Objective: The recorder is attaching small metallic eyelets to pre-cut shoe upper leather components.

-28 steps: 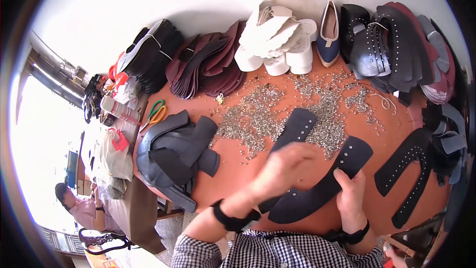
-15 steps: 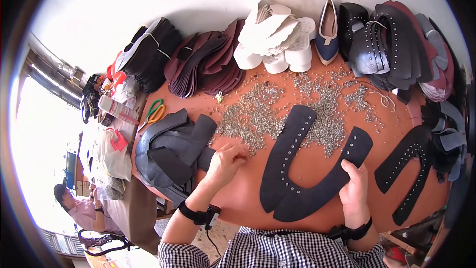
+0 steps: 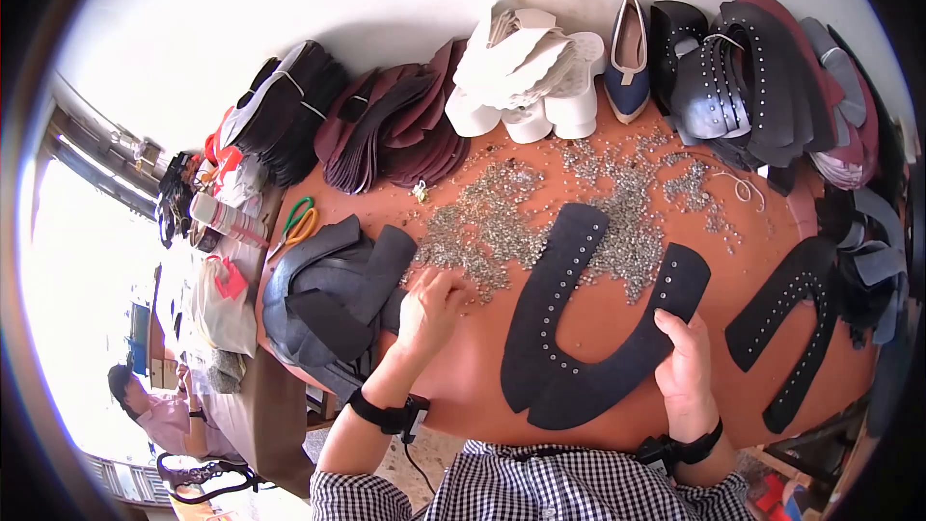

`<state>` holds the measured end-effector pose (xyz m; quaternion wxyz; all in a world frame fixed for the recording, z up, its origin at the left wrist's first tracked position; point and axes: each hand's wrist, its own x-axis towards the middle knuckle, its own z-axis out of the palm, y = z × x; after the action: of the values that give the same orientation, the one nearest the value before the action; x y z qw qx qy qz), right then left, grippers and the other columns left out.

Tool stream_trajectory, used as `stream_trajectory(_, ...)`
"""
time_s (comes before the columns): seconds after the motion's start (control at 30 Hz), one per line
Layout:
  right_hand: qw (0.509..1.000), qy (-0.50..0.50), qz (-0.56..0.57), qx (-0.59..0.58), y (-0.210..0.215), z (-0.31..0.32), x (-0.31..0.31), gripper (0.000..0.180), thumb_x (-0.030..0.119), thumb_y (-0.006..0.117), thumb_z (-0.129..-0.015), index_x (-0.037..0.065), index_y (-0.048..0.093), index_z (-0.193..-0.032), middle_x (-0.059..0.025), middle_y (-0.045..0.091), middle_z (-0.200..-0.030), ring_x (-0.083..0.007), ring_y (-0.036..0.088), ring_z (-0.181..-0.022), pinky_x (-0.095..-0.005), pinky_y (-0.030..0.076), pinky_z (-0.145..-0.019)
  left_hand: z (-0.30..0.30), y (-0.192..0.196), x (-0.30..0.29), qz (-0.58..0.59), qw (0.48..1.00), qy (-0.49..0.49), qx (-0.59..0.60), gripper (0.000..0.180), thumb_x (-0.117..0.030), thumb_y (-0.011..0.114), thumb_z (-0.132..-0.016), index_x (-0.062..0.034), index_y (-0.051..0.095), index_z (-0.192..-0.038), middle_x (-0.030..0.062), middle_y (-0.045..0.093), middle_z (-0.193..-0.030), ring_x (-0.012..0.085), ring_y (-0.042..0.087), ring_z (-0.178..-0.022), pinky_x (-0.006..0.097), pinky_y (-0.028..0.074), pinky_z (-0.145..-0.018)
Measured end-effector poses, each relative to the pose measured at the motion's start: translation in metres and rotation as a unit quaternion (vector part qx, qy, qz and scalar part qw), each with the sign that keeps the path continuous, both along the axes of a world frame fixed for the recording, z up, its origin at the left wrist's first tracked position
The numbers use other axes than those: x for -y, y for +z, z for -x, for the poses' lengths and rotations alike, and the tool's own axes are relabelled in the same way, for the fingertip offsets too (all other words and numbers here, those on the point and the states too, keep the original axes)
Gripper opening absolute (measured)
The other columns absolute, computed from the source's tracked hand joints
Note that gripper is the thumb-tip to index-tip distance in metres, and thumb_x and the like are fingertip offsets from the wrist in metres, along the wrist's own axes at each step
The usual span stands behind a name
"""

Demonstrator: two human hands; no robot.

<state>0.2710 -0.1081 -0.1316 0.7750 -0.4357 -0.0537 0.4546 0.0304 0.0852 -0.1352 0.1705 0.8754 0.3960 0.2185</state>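
Observation:
My right hand grips the right arm of a dark U-shaped shoe upper, thumb on top and the other fingers hidden beneath. Small metal eyelets line the inner edge of this piece, along the left arm and the bend, with a few on the right arm. My left hand is closed, its fingertips pinched together at the near left edge of the loose metal eyelets. Whatever the fingertips hold is too small to make out. Beside that hand lies a stack of plain dark shoe pieces.
Another eyeletted dark upper rests at the right on the orange-brown table. Along the back stand maroon pieces, white shoe soles, a blue pump and studded dark uppers. Scissors lie left; a person sits beyond.
My left hand has drawn back slightly to the left, its fingers curled tighter. The right arm of the held upper has shifted a little left with my right hand.

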Motion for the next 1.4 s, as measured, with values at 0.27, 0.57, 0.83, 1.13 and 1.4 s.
stream_trajectory(0.27, 1.000, 0.005, -0.009, -0.012, 0.000, 0.000, 0.001, 0.023, 0.001, 0.056, -0.077, 0.003, 0.057, -0.100, -0.0027, 0.061, -0.095, -0.0112, 0.057, -0.085, -0.0253, 0.043, -0.079, -0.012, 0.006, 0.010, 0.086, 0.994, -0.017, -0.066, 0.010, -0.010, 0.062, -0.068, -0.0040, 0.055, -0.070, 0.0103, 0.053, -0.076, 0.0295, 0.056, -0.072, 0.037, 0.045, -0.063)
stream_trajectory(0.57, 1.000, 0.022, 0.001, -0.007, 0.002, 0.000, 0.002, 0.021, 0.001, 0.057, -0.077, 0.003, 0.057, -0.099, -0.0024, 0.061, -0.093, -0.0107, 0.057, -0.083, -0.0248, 0.044, -0.078, -0.002, 0.010, 0.005, 0.215, 0.961, 0.082, 0.152, 0.004, -0.002, 0.060, -0.074, 0.0008, 0.057, -0.075, 0.0064, 0.060, -0.065, 0.0116, 0.057, -0.060, 0.025, 0.045, -0.055)
stream_trajectory(0.83, 0.999, 0.046, -0.005, -0.003, -0.005, -0.001, 0.003, 0.027, 0.001, 0.055, -0.075, 0.001, 0.055, -0.102, -0.0036, 0.059, -0.095, -0.0133, 0.056, -0.086, -0.0272, 0.044, -0.079, -0.014, 0.011, 0.005, 0.287, 0.927, 0.133, 0.203, 0.006, 0.001, 0.059, -0.076, 0.0039, 0.062, -0.080, 0.0050, 0.060, -0.069, 0.0078, 0.056, -0.061, 0.021, 0.049, -0.055)
stream_trajectory(1.13, 0.997, 0.077, -0.004, -0.013, 0.002, 0.000, 0.006, 0.027, 0.000, 0.052, -0.075, 0.000, 0.055, -0.102, -0.0047, 0.060, -0.097, -0.0138, 0.057, -0.087, -0.0275, 0.044, -0.079, -0.033, 0.033, 0.033, 0.379, 0.866, 0.095, 0.312, 0.009, 0.004, 0.055, -0.079, 0.0026, 0.061, -0.086, 0.0081, 0.061, -0.076, 0.0135, 0.059, -0.064, 0.025, 0.051, -0.059)
stream_trajectory(1.4, 0.995, 0.101, -0.012, -0.019, 0.001, 0.000, 0.005, 0.026, -0.001, 0.052, -0.076, -0.003, 0.056, -0.102, -0.0068, 0.060, -0.097, -0.0140, 0.057, -0.085, -0.0266, 0.045, -0.076, -0.077, 0.049, 0.074, 0.488, 0.800, -0.041, 0.347, 0.005, 0.002, 0.051, -0.083, 0.0020, 0.054, -0.087, 0.0074, 0.058, -0.080, 0.0110, 0.055, -0.067, 0.023, 0.048, -0.061)
